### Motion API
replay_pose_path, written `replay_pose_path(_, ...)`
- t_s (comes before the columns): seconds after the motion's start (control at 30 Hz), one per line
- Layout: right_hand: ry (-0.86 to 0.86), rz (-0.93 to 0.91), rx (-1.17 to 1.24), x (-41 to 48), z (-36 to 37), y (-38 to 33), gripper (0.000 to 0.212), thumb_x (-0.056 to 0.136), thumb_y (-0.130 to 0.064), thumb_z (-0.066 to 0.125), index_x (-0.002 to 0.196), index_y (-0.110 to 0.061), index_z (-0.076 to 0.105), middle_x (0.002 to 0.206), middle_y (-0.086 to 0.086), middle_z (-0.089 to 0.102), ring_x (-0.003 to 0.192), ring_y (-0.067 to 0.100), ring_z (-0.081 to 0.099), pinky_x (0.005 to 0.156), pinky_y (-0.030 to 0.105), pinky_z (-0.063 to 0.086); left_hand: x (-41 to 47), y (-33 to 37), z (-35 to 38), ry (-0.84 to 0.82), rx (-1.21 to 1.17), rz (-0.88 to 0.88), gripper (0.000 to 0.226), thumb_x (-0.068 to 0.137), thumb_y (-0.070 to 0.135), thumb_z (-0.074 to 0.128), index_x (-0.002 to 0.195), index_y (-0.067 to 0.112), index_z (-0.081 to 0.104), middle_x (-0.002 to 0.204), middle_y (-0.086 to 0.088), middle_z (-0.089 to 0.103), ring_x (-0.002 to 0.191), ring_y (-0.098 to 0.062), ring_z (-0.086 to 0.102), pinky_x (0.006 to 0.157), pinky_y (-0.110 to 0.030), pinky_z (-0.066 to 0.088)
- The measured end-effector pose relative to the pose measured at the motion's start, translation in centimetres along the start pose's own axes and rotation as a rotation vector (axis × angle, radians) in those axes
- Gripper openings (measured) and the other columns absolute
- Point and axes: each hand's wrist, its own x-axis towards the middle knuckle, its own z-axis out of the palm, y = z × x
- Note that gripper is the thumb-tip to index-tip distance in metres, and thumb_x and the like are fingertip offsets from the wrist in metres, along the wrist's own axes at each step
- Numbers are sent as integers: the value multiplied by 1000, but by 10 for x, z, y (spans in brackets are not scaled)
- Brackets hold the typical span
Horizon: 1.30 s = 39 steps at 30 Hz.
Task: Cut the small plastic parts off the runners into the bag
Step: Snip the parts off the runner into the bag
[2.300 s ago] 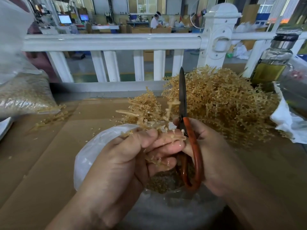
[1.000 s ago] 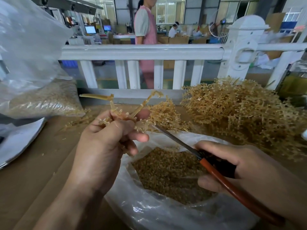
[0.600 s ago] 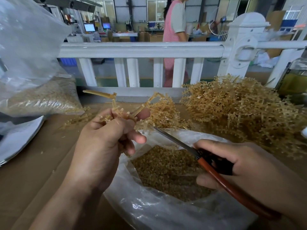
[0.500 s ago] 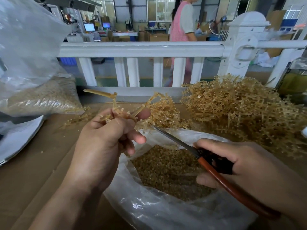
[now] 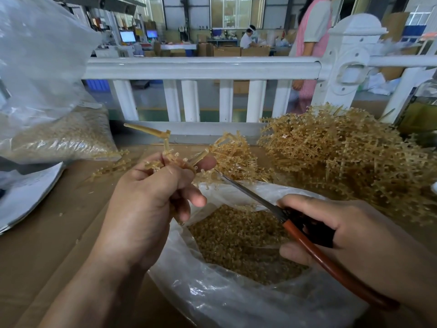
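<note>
My left hand (image 5: 146,204) pinches a tan plastic runner (image 5: 165,147) with small parts on its branches, holding it above the far left rim of the clear plastic bag (image 5: 212,292). My right hand (image 5: 350,240) grips red-handled scissors (image 5: 305,235). Their blades point up and left, and the tip reaches the runner just under my left fingertips. Loose cut parts (image 5: 238,242) fill the bottom of the bag.
A big heap of uncut runners (image 5: 350,157) lies at the right on the cardboard-covered table (image 5: 47,245). Another filled clear bag (image 5: 54,136) stands at the left, with a white railing (image 5: 201,67) behind. A person in a pink apron stands beyond the railing.
Since 2.3 s ago the scissors swung from upright to pointing left at the runner, and my left hand moved the runner left. In the last second both hands hardly moved.
</note>
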Motion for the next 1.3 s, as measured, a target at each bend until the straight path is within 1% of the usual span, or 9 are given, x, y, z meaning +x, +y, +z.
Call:
replay_pose_path(0.1,6,-3,12,0,0,1,68,56,-99,47,115,-66,47,93,-27,68,76,-5,67,72,22,54,0,-1,0,4,-6,-9,22,72,11,58,56,23,67,103,-16,77,48,-16,58,38,-22,38)
replay_pose_path(0.27,3,-1,7,0,1,3,68,55,-99,48,114,-66,49,91,-26,68,74,-6,66,73,19,52,0,-4,-1,17,-1,-21,5,72,11,58,67,9,57,101,-17,77,45,-16,54,37,-21,37)
replay_pose_path(0.43,10,1,-8,0,0,4,74,51,-104,41,115,-68,47,92,-30,67,77,-9,65,74,18,54,2,-7,-4,9,-27,-21,6,73,12,59,67,11,60,101,-19,77,47,-16,55,38,-21,38)
replay_pose_path(0.53,-6,-7,-7,0,-1,1,72,54,-102,43,115,-65,50,85,-28,66,71,-7,64,65,16,51,4,-10,-7,2,-33,-19,9,75,13,60,79,4,59,104,-18,77,53,-16,59,42,-22,42)
replay_pose_path(0.63,-2,-9,-12,-1,-1,1,71,55,-101,44,115,-65,50,85,-29,66,72,-7,64,64,15,50,5,-12,-7,-9,-77,-27,17,75,11,58,89,1,59,107,-16,77,61,-15,63,46,-22,46)
replay_pose_path(0.77,1,-12,-13,0,-1,1,72,55,-103,41,115,-65,50,86,-29,67,72,-8,64,66,17,50,6,-12,-6,-8,-142,-48,11,75,10,58,84,4,59,108,-17,76,67,-14,67,49,-22,49)
replay_pose_path(1.0,18,-6,-12,1,0,2,73,52,-105,38,115,-68,48,90,-32,66,75,-12,64,77,14,50,7,-14,-7,-13,-135,-49,18,77,11,57,92,1,59,108,-16,77,69,-18,73,45,-22,49)
replay_pose_path(1.13,-3,-10,-7,0,-1,0,74,54,-104,38,117,-68,46,91,-32,66,75,-11,64,72,16,52,7,-14,-7,23,-87,-16,17,76,11,59,90,1,60,105,-16,77,68,-21,73,44,-22,47)
replay_pose_path(1.3,-23,-13,18,1,-1,-2,73,54,-103,41,117,-66,47,91,-33,66,75,-11,64,72,14,50,7,-14,-7,35,-54,0,13,76,10,59,87,4,63,105,-14,77,68,-22,73,44,-23,46)
